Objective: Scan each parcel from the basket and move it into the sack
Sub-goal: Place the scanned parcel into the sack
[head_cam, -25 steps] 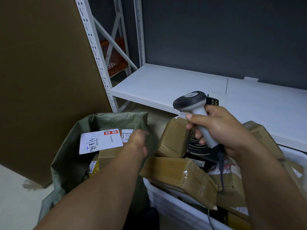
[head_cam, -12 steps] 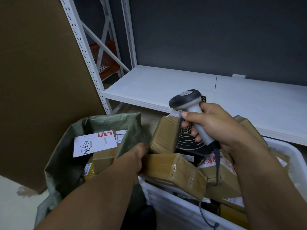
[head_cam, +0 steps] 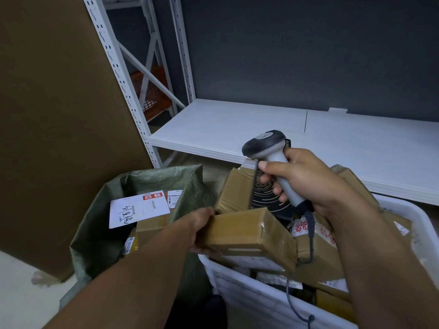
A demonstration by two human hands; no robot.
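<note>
The left hand [head_cam: 202, 230] came in from the lower left of the frame and gripped the left end of a brown taped parcel [head_cam: 251, 233], its fingers closed round the box's edge. That parcel lay on top of the heap at the left rim of the white basket [head_cam: 249, 293], low in the centre of the picture, with its right end resting on other brown boxes. The right hand [head_cam: 306, 184], right of centre, was wrapped round the grey handle of a barcode scanner [head_cam: 268, 150], whose dark head pointed toward the upper left, above the parcel and clear of it. The scanner's cable [head_cam: 311, 236] hung from the base of the handle down over the boxes and past the basket's front wall.

Just behind the gripped parcel stood a black box with gold swirls [head_cam: 268, 198], upright between brown cartons (part of it hidden by the right hand's fingers). Left of the basket and touching it, the green woven sack [head_cam: 166, 181] stood open; inside lay several parcels, the uppermost bearing a large white label [head_cam: 137, 207] with handwriting and a red patch.

Across the upper middle of the frame ran a white shelf [head_cam: 237, 124] on a perforated metal upright. A tall brown cardboard sheet [head_cam: 59, 115] filled the left side, and an orange crate [head_cam: 152, 91] showed behind the rack's braces.
</note>
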